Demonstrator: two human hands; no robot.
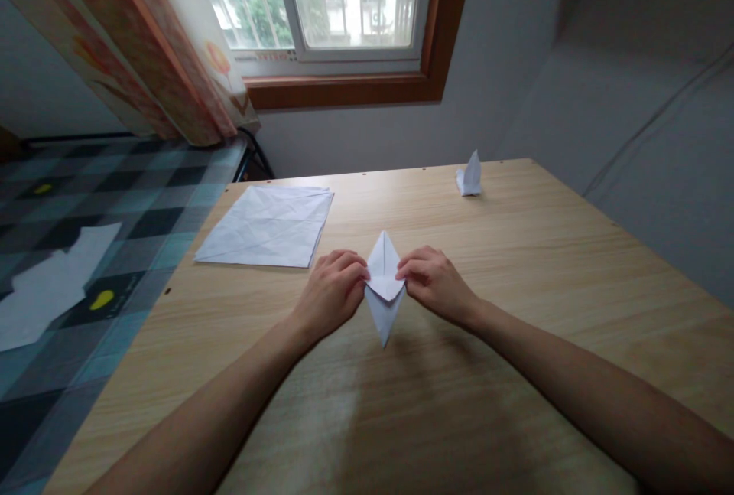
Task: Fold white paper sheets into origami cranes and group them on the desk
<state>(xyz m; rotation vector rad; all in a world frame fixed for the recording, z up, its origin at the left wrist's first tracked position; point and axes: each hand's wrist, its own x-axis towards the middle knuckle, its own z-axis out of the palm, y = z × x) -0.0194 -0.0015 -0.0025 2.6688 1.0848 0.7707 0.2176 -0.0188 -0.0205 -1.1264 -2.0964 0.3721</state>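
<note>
The grip of left hand (332, 290) and right hand (434, 281) pinches the folded paper (383, 265) at nine and three o'clock.

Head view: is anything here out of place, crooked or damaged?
Mildly. A loose sheet lies off the table, on the checked cover at left. The top sheet of the stack is creased. The folded paper pinched by the left hand and right hand looks neat.
</note>
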